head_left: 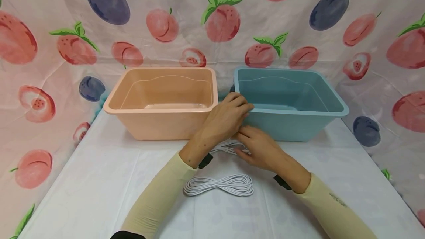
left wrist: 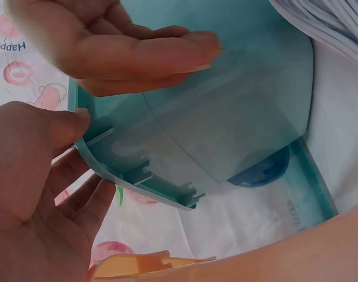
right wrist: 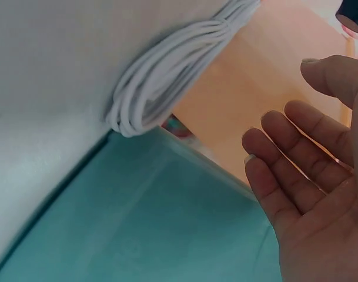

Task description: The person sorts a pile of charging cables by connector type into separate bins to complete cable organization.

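Note:
My left hand point(head_left: 229, 115) pinches the rim of the teal plastic bin point(head_left: 292, 126) at its near left corner. In the left wrist view, the left hand's thumb point(left wrist: 70, 126) lies on top of that rim, with fingers beneath. Just below it, my right hand point(head_left: 260, 148) hovers by the bin's front, its palm bare and fingers loosely bent in the right wrist view. Partly hidden behind the hands, a white coiled cable point(head_left: 229, 146) lies on the table against the bins; it also shows in the right wrist view. Nearer me rests a second white coiled cable point(head_left: 219, 185), bundled in a figure eight.
A peach-coloured plastic bin point(head_left: 166, 124) stands left of the teal one, with a narrow gap between them. Both stand at the back of a table with a white cover point(head_left: 149, 165). Behind hangs a fruit-printed cloth point(head_left: 186, 17).

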The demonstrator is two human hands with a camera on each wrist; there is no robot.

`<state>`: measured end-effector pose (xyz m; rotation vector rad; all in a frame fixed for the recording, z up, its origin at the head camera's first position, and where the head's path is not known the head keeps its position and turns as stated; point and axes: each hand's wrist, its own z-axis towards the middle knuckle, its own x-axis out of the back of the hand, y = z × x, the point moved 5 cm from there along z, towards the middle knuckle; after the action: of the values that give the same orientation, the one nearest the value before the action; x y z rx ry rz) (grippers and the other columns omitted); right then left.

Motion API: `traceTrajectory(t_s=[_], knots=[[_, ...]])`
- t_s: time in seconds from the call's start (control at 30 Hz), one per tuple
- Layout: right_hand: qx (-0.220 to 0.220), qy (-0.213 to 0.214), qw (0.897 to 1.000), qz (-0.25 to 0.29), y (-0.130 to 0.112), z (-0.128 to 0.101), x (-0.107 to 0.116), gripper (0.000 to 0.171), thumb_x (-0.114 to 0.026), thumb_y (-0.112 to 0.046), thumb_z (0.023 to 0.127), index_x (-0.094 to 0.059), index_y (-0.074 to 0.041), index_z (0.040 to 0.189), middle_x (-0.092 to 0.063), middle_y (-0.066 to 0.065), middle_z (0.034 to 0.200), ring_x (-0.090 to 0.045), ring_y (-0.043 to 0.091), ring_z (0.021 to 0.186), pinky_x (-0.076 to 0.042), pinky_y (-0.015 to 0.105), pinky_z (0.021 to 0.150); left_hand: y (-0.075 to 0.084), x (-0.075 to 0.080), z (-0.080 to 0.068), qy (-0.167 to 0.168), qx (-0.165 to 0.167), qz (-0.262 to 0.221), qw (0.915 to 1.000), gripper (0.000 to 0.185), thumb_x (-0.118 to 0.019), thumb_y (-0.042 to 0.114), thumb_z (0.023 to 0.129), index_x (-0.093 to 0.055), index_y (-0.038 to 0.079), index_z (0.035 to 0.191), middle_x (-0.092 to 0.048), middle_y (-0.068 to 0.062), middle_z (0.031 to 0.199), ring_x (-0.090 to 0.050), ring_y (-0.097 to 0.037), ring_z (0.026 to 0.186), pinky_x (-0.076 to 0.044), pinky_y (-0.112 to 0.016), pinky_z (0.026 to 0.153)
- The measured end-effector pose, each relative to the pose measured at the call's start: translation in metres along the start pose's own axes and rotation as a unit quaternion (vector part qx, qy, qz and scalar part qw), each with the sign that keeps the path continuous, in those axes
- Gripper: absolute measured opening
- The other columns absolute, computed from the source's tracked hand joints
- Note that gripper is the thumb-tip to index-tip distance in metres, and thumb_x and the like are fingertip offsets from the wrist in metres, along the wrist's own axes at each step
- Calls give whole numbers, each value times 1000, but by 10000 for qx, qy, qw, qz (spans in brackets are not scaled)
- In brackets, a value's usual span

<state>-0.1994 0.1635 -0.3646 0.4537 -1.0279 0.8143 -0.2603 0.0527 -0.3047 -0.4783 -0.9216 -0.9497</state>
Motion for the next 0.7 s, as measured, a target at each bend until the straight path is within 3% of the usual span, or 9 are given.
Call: traceTrajectory(t_s=[0.7], knots=[[-130, -586, 9982, 67, 0, 3, -38, 55, -90, -19, 86, -66, -3, 133, -65, 10, 130, -65, 28, 116, -55, 44, 99, 0, 1, 1, 25, -4, -110, 9999, 25, -61, 17, 109, -76, 14, 129, -70, -3, 121, -55, -23, 126, -53, -31, 102]])
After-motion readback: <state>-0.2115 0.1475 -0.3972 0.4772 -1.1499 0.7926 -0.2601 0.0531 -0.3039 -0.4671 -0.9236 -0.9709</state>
